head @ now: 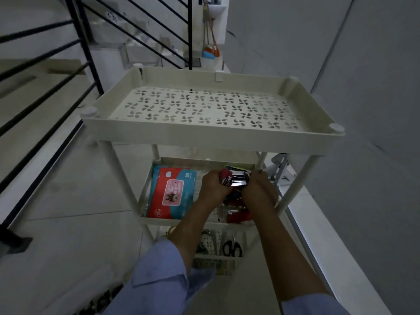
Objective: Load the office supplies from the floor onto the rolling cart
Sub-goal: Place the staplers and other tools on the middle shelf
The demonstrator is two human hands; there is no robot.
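Left hand (213,185) and right hand (258,189) together grasp a red-and-chrome stapler (231,179) over the middle shelf (159,220) of the cream rolling cart (204,130). The stapler's long axis runs left to right between the hands, red end toward the left hand.

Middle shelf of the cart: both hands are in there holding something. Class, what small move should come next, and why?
Probably lower the stapler onto the bare patch of the middle shelf and let go. The left hand and right hand grip it just above that shelf, beside the wipes pack; the top shelf holds nothing.
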